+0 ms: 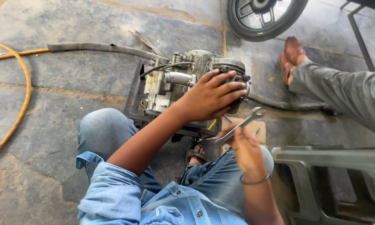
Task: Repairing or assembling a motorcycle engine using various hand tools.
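Observation:
A greasy motorcycle engine [175, 81] sits on a dark metal stand [134, 100] on the stone floor in front of my knees. My left hand [212, 96] lies spread over the engine's right end, fingers pressing on its round cover. My right hand [245, 148] is lower and to the right, closed around the handle of a silver open-end spanner [241, 124]. The spanner's jaw points up and right, clear of the engine. I wear blue denim, and my sandalled foot [195, 153] shows below the stand.
Another person's grey trouser leg [346, 89] and brown sandal [290, 56] reach in from the right. A motorcycle wheel [262, 16] stands at the top. A grey plastic stool [329, 179] sits at lower right. A yellow hose [18, 112] curves on the left, and a rubber strip [100, 48] lies behind the engine.

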